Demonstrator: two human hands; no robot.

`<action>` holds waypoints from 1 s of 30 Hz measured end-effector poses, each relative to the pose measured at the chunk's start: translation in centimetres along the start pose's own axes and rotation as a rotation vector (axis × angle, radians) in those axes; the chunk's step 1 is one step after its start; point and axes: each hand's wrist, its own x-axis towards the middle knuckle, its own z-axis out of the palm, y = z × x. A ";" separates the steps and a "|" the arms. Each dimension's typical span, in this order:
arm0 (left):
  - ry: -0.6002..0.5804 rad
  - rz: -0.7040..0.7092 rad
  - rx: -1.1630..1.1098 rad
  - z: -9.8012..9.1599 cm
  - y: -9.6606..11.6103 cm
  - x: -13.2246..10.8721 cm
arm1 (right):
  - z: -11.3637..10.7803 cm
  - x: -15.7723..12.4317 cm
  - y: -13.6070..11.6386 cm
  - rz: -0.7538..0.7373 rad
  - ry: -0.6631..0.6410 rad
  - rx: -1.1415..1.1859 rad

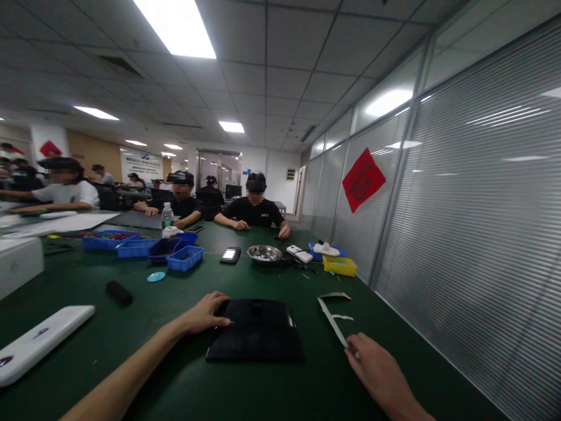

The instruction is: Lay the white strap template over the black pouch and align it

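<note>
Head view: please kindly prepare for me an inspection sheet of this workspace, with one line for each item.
Surface: green table, partly covered by objects.
Main things: black panel lying on the table; thin pale strip to its right.
Hands: left hand touches the panel's left side; right hand pinches the strip's near end.
Clutter: blue trays, yellow tray, metal bowl and water bottle farther back.
Cables: dark cable right of the bowl.
Surroundings: glass partition at right; people across the table.

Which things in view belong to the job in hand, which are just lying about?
Job, judging by the hands:
black panel, left hand at its edge
pale strip, at the right hand

Apparently lying about:
metal bowl
yellow bin
black block
water bottle
</note>
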 end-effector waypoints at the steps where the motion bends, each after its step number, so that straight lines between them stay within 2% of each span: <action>1: 0.000 0.002 -0.004 0.0 -0.1 0.1 | -0.1 0.0 0.2 -0.009 0.031 0.006; 6: -0.016 0.010 -0.014 0.1 -0.5 0.2 | -1.8 0.2 0.6 -0.051 0.353 0.155; 9: -0.019 0.006 -0.022 0.1 -0.7 0.2 | -3.5 0.8 -0.4 0.026 0.391 0.356; 11: -0.010 0.006 -0.031 0.0 -0.8 0.3 | -4.5 1.4 -1.4 0.082 0.314 0.501; 13: 0.026 0.015 -0.062 -0.2 -0.8 0.3 | -4.9 2.1 -2.7 0.091 0.179 0.660; 17: 0.221 0.069 -0.176 -1.2 -0.1 0.3 | -4.2 3.9 -5.4 0.048 -0.127 0.967; 18: 0.228 0.070 -0.232 -1.4 0.4 0.2 | -3.8 4.3 -6.0 0.043 -0.184 1.015; 19: 0.194 0.058 -0.313 -1.5 0.9 0.0 | -3.3 4.8 -6.5 0.043 -0.232 1.046; 22: -0.021 0.059 -0.563 -1.4 2.7 -0.9 | -1.8 5.9 -7.6 0.069 -0.338 1.069; 24: -0.146 0.054 -0.626 -1.1 3.7 -1.3 | -0.8 6.3 -7.9 0.103 -0.389 1.075; 26: -0.199 0.038 -0.612 -0.8 4.3 -1.5 | 0.1 6.4 -7.9 0.128 -0.421 1.089; 30: -0.204 -0.003 -0.556 -0.2 4.4 -1.2 | 1.0 6.0 -7.9 0.144 -0.461 1.056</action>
